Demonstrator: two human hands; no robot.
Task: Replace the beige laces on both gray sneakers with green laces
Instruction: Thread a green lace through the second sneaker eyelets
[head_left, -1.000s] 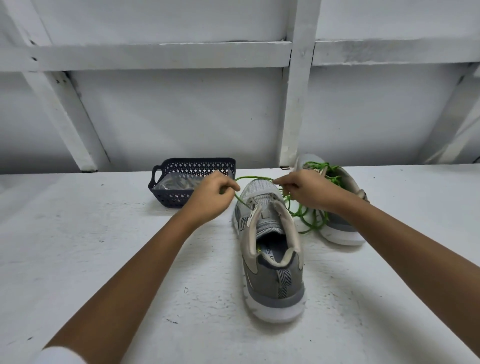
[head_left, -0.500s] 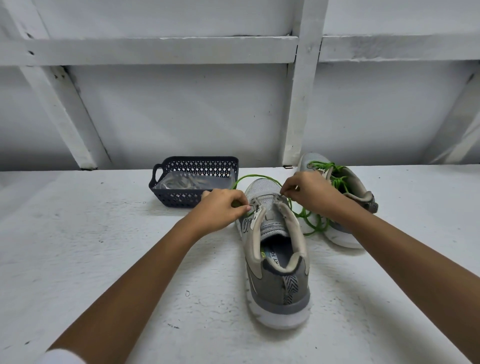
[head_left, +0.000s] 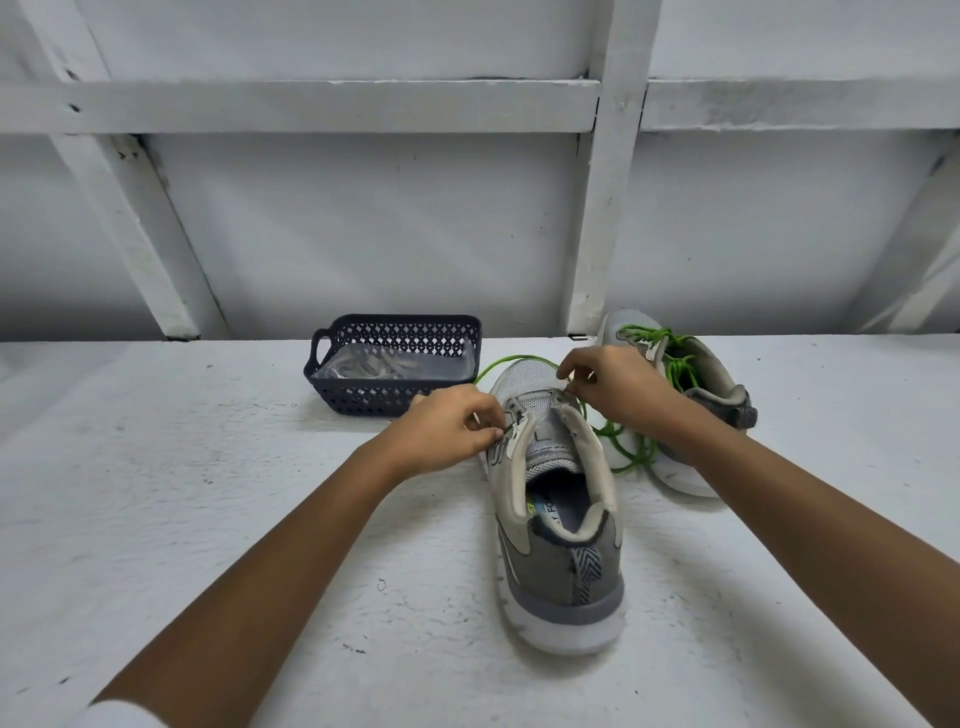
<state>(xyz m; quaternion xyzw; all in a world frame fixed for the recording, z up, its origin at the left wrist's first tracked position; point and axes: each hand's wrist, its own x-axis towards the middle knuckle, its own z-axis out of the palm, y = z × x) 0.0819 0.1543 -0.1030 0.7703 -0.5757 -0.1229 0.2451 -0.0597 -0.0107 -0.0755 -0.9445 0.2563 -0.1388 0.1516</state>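
A gray sneaker (head_left: 558, 525) stands heel toward me on the white table, with no lace across its tongue. A green lace (head_left: 511, 360) arcs over its toe and trails off to the right. My left hand (head_left: 447, 426) pinches one end of that lace at the shoe's left eyelets. My right hand (head_left: 605, 382) pinches the lace at the right eyelets. Behind my right wrist sits the second gray sneaker (head_left: 696, 374), with a green lace (head_left: 670, 348) threaded through it.
A dark blue perforated basket (head_left: 363, 400) sits left of the shoes and holds a clear bag with beige laces (head_left: 374, 366). A white wall with beams rises right behind the table's far edge.
My left hand has come down and right, from the basket's corner to the sneaker's left eyelets. My right hand has stayed near the right eyelets. The lace's arc over the toe has shrunk.
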